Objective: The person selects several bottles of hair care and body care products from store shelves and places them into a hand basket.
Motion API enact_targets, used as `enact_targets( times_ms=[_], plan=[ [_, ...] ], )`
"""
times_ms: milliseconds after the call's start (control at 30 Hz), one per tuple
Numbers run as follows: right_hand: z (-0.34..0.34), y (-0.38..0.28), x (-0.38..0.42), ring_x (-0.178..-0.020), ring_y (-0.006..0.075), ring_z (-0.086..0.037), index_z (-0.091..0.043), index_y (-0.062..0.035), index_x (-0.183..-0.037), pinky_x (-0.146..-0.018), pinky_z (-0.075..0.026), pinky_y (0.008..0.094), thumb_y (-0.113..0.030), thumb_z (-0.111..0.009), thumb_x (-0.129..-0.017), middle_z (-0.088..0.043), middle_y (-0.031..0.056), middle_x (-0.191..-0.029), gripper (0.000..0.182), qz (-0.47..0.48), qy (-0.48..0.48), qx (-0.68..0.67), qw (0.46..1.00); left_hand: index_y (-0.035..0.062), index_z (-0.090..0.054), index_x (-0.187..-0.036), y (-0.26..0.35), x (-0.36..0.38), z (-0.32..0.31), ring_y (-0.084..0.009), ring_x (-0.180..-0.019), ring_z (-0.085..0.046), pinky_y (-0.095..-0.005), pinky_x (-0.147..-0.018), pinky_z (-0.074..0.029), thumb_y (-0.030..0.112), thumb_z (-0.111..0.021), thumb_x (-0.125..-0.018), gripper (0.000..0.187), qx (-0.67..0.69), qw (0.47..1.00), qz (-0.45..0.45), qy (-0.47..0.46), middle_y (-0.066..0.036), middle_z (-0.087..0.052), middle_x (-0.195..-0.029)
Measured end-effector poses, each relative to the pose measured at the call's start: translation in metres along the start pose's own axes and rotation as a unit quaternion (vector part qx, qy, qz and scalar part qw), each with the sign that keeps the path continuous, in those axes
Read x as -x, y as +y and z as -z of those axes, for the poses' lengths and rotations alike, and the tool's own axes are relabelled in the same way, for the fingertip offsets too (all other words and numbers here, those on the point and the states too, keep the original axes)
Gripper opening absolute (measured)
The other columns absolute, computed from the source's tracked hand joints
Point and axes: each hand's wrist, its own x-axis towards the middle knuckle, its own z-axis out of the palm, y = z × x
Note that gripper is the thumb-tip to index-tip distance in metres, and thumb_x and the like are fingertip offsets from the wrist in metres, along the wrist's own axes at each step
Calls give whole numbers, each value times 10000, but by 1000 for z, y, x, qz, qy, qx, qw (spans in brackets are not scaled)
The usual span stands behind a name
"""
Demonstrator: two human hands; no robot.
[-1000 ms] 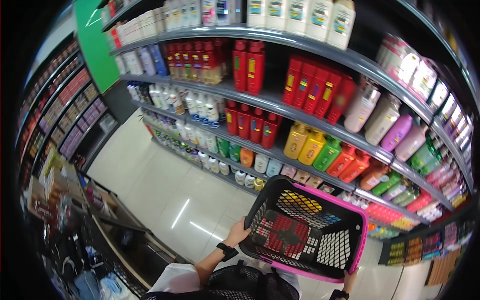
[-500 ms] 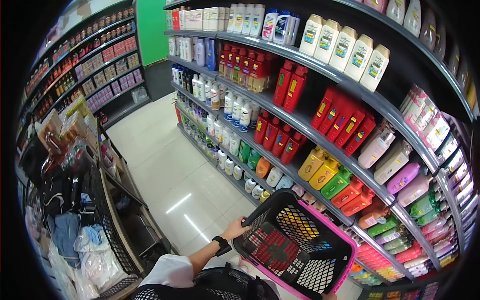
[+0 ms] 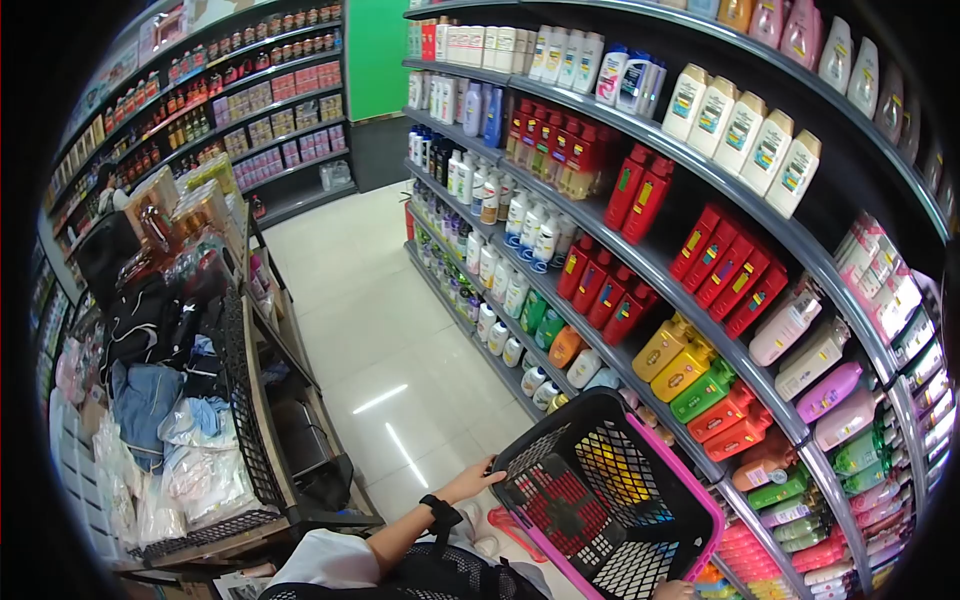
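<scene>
Black mesh with a pink rim, the basket (image 3: 600, 500) hangs low at the frame's bottom edge, close beside the lower shelf edge (image 3: 640, 425) of bottles on the right. The left hand (image 3: 473, 482) curls its fingers on the basket's near rim. Only a sliver of the right hand (image 3: 672, 590) shows at the basket's far corner, its grip impossible to tell. Pale floor (image 3: 370, 330) runs open ahead, between the shelving and the wire bin (image 3: 240, 430) of clothes on the left.
</scene>
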Motion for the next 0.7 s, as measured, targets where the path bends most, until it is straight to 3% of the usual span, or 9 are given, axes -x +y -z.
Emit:
enact_targets(
  times_ms=[100,167,233,300,367,500,567,633,700],
  plan=[
    [24,-18,-17,-954,465,-596,-574,41,-1145,-746,-513,498,-354,-539,-834,-622,287,-966,503,58,156,224,960,0,-384,-1363,-9,-2,0,-324,-1113,-578,-383,-956,-436,530,-550,-896,725,-13,1000,-16,-3,-237,-564,-1234],
    [129,-43,-22,-1025,469,-581,-591,-32,-1200,-794,-499,493,-319,-553,-845,-617,293,-1066,458,-23,180,-125,975,-10,-381,-1362,-6,1,0,-325,-1108,-580,-385,-949,-440,535,-560,-888,745,-10,1000,11,-22,-240,-575,-1215],
    [206,-70,-39,-1301,442,-350,-410,19,-1324,-1078,-305,439,-168,-747,-742,-364,304,-1385,698,96,3,-428,899,-12,-381,-1363,-7,3,1,-326,-1100,-583,-384,-943,-444,541,-569,-880,758,14,1000,11,-21,-247,-589,-1184],
    [250,-117,-36,-1281,438,-371,-452,31,-1266,-1052,-337,431,-117,-720,-753,-383,303,-1361,598,190,59,-531,824,-15,-383,-1361,-10,3,2,-326,-1088,-588,-383,-936,-449,540,-573,-878,760,22,999,6,-23,-253,-592,-1170],
    [315,-150,-26,-1324,459,-267,-501,13,-1226,-1094,-268,446,-153,-720,-770,-280,306,-1409,533,256,-4,-611,749,-18,-384,-1358,-15,-4,6,-328,-1090,-587,-378,-931,-453,547,-570,-877,765,20,999,2,-29,-261,-586,-1174],
    [399,-215,-11,-1281,453,-341,-526,-25,-1212,-1071,-306,443,-178,-711,-797,-303,301,-1402,479,359,-23,-654,666,-23,-401,-1346,-25,-25,41,-357,-1119,-566,-386,-968,-431,580,-505,-898,759,-76,987,-37,-135,-255,-576,-1203],
    [435,-239,-10,-1228,444,-400,-525,-49,-1222,-1056,-325,460,-240,-692,-817,-346,260,-1377,478,390,-14,-590,706,-18,-428,-1332,-40,-39,80,-369,-1125,-558,-402,-994,-409,621,-443,-904,769,-91,969,-4,-228,-238,-569,-1231],
    [454,-261,-19,-1193,366,-465,-515,-68,-1242,-1036,-345,462,-319,-669,-826,-425,198,-1335,510,475,-14,-481,737,-7,-460,-1316,-64,-52,123,-367,-1127,-556,-410,-999,-401,647,-403,-904,775,-110,971,21,-212,-226,-569,-1241],
    [488,-291,-30,-993,372,-611,-530,-57,-1208,-849,-480,430,-340,-662,-837,-615,205,-1128,486,531,-77,-464,705,1,-489,-1295,-103,-70,186,-366,-1109,-569,-411,-974,-423,596,-457,-905,712,-143,979,64,-130,-228,-590,-1209]
  ],
)
